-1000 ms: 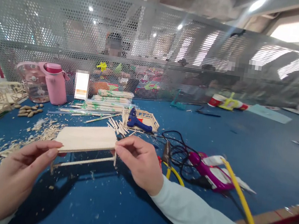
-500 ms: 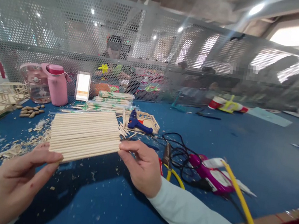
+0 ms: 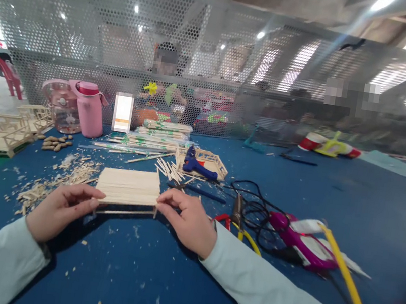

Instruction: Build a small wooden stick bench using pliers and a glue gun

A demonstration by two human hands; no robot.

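Observation:
A small platform of pale wooden sticks (image 3: 129, 184), laid side by side, is low over the blue table in front of me. Short legs and a lower crossbar show under its near edge. My left hand (image 3: 65, 207) pinches the near left corner between thumb and fingers. At the near right corner, my right hand (image 3: 187, 221) pinches it the same way. Whether the legs touch the table I cannot tell. Behind it lie loose sticks (image 3: 169, 171) and pliers with blue handles (image 3: 204, 193).
A blue glue gun (image 3: 200, 168) rests on a stick frame (image 3: 219, 167). Bundled sticks (image 3: 163, 136), peanuts (image 3: 57, 143), a pink bottle (image 3: 90, 112) and wood scraps (image 3: 65, 177) lie left. A purple tool (image 3: 303, 248) with black cord is right. A perforated screen (image 3: 127, 49) stands behind.
Both hands have lowered the stick platform toward the table and levelled it. Its top is now seen at a flatter angle, and its legs show. The view has shifted slightly left.

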